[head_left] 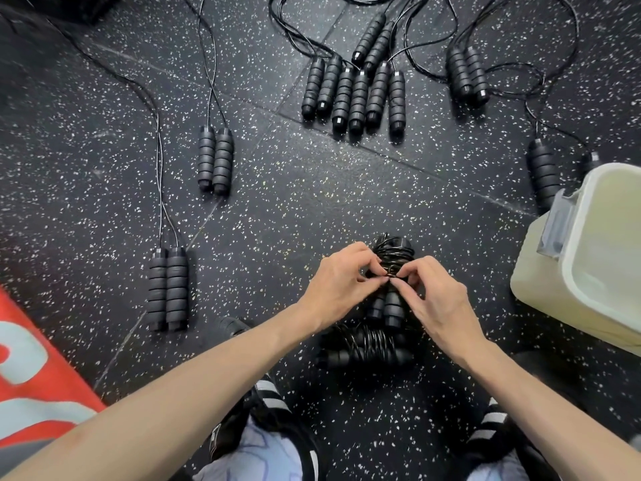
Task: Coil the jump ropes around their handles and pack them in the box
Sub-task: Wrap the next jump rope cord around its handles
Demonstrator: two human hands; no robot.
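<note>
A black jump rope (392, 258) with its cord coiled round its paired handles is held just above the speckled floor. My left hand (341, 284) and my right hand (433, 296) both pinch the thin cord at the middle of the coil, fingertips almost meeting. Just below them a second coiled jump rope (367, 345) lies crosswise on the floor. The white plastic box (589, 258) stands open at the right, tilted, a latch on its near end.
Uncoiled ropes lie around: a handle pair (169, 289) at left, another pair (215, 161) further back, several handles in a row (353, 95) at centre back, more (466, 74) at back right and beside the box (543, 175). A red mat (38, 380) is at lower left. My knees and shoes are below.
</note>
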